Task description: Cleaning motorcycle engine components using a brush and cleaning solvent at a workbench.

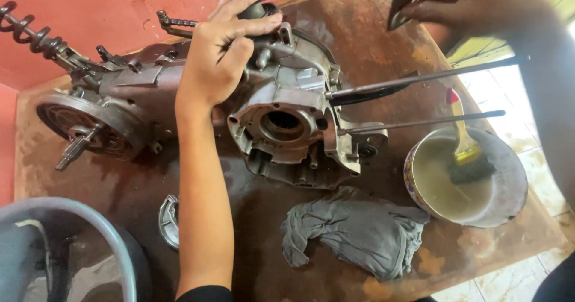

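A grey metal scooter engine case (281,122) lies on a stained brown wooden board (371,32), its round cylinder opening facing me. My left hand (221,56) rests on top of the case. The palm grips the upper edge and the fingers reach over a black rubber part (248,5). My right hand (473,2) is raised at the top right, apart from the engine, pinching a small dark flat piece (404,5). Its arm is blurred along the right edge. Two long stud rods (419,80) stick out from the case to the right.
A bowl (509,182) of pale liquid holds a yellow-handled brush (464,149) at the right. A grey rag (353,227) lies in front of the engine. A small metal part (169,221) sits by my forearm. A grey-rimmed tub (72,218) stands at the bottom left.
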